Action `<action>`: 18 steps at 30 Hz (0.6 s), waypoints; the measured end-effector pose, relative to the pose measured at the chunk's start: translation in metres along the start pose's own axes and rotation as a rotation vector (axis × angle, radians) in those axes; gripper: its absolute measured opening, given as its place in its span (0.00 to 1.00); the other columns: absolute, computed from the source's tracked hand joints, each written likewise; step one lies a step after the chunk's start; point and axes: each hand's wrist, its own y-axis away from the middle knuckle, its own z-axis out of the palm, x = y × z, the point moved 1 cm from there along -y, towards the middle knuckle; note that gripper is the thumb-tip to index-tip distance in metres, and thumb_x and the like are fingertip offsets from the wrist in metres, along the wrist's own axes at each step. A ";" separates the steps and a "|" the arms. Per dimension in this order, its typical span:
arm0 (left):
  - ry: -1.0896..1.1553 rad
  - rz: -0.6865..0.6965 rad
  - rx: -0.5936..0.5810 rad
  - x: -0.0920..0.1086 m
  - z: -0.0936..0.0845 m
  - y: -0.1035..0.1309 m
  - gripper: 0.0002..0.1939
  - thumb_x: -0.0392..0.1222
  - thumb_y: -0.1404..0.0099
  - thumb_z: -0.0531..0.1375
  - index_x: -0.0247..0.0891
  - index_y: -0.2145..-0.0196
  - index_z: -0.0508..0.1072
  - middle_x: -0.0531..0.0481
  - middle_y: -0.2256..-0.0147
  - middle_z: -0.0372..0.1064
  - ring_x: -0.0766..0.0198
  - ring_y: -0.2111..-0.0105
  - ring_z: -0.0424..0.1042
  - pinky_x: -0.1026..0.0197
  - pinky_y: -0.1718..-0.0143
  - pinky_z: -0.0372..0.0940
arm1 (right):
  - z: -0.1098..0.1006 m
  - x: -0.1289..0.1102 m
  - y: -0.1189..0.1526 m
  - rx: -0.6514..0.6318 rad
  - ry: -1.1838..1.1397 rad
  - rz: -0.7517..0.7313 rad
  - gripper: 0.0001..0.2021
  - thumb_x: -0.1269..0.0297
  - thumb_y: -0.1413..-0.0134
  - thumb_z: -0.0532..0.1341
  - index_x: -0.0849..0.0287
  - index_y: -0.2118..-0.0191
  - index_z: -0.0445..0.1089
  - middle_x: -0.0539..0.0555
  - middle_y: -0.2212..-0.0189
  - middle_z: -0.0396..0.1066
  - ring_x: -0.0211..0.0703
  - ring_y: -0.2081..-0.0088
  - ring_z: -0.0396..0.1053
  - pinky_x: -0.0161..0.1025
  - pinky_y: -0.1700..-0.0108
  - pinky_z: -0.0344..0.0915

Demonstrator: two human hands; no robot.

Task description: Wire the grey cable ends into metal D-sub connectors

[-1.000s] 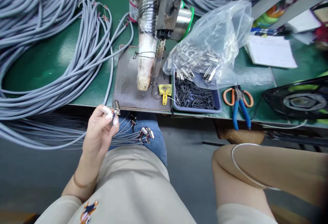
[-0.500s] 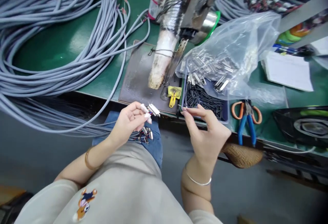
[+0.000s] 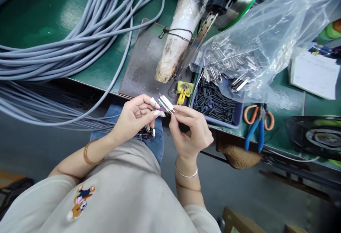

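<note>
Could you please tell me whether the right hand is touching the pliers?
Apart: the head view shows a plain gap between the right hand and the pliers.

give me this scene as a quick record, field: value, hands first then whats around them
left hand: white-covered fingertips at the connector and its coloured wires
right hand: fingertips pinched at the connector's end; anything between them too small to tell
lap: more connectors
tray: small black pieces
clear bag: metallic parts, bag partly over the tray
pliers: right of the tray, handles past the table edge
yellow clip: between board and tray
left side: looped grey cables
</note>
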 end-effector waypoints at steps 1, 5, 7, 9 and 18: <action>-0.014 0.016 0.006 0.000 0.000 -0.001 0.15 0.44 0.43 0.74 0.35 0.66 0.74 0.52 0.75 0.75 0.72 0.82 0.70 0.70 0.81 0.67 | 0.002 0.001 0.001 0.009 0.000 0.008 0.11 0.76 0.45 0.68 0.53 0.61 0.71 0.51 0.59 0.82 0.41 0.60 0.81 0.38 0.58 0.79; -0.071 0.066 0.035 -0.001 0.002 -0.002 0.11 0.43 0.41 0.72 0.34 0.68 0.76 0.51 0.75 0.76 0.71 0.81 0.70 0.70 0.79 0.67 | 0.005 0.003 0.003 0.062 0.025 -0.002 0.11 0.75 0.44 0.68 0.52 0.60 0.72 0.51 0.57 0.82 0.41 0.61 0.82 0.39 0.60 0.80; -0.096 0.087 0.041 -0.002 0.004 -0.002 0.10 0.43 0.39 0.71 0.34 0.68 0.76 0.51 0.75 0.75 0.72 0.81 0.69 0.69 0.79 0.67 | 0.006 0.004 0.004 0.060 0.043 -0.033 0.11 0.76 0.45 0.69 0.53 0.60 0.72 0.51 0.58 0.83 0.41 0.61 0.82 0.38 0.59 0.80; -0.158 0.137 0.057 -0.003 0.004 -0.001 0.08 0.41 0.38 0.70 0.35 0.68 0.77 0.51 0.75 0.75 0.71 0.80 0.69 0.69 0.78 0.67 | 0.008 0.005 0.005 0.051 0.052 -0.019 0.11 0.76 0.45 0.68 0.54 0.60 0.72 0.51 0.60 0.83 0.41 0.61 0.82 0.36 0.59 0.79; -0.682 0.531 0.242 -0.012 0.002 -0.007 0.04 0.33 0.38 0.66 0.38 0.66 0.81 0.50 0.69 0.79 0.67 0.72 0.73 0.66 0.68 0.66 | 0.021 0.005 0.004 0.034 -0.021 0.138 0.07 0.73 0.40 0.63 0.53 0.62 0.68 0.53 0.56 0.83 0.43 0.57 0.82 0.40 0.57 0.80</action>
